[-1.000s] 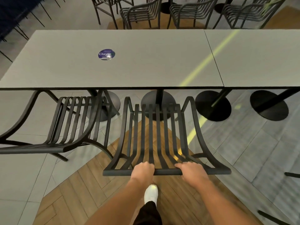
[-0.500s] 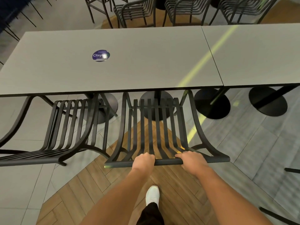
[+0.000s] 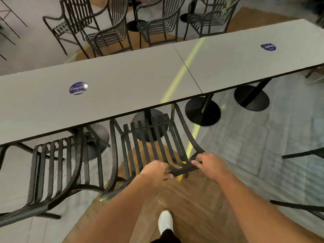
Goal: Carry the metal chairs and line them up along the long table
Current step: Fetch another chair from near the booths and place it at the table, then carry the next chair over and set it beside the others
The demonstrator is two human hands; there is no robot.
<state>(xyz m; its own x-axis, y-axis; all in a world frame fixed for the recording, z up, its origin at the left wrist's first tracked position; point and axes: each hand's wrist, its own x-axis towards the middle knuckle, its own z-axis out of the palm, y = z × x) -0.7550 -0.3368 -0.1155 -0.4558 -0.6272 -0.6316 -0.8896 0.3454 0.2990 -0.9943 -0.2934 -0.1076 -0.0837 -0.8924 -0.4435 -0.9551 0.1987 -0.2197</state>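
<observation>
Two hands hold the top rail of a black slatted metal chair (image 3: 150, 144), the left hand (image 3: 154, 170) curled round it and the right hand (image 3: 210, 163) pinching it, its seat tucked under the long grey desk (image 3: 122, 79) beside a second chair (image 3: 52, 172).

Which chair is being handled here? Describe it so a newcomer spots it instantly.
Start at the long grey table. Two black slatted chairs are tucked along its near edge. It is the right-hand chair, the only one with the left hand and right hand on its top rail.
</observation>
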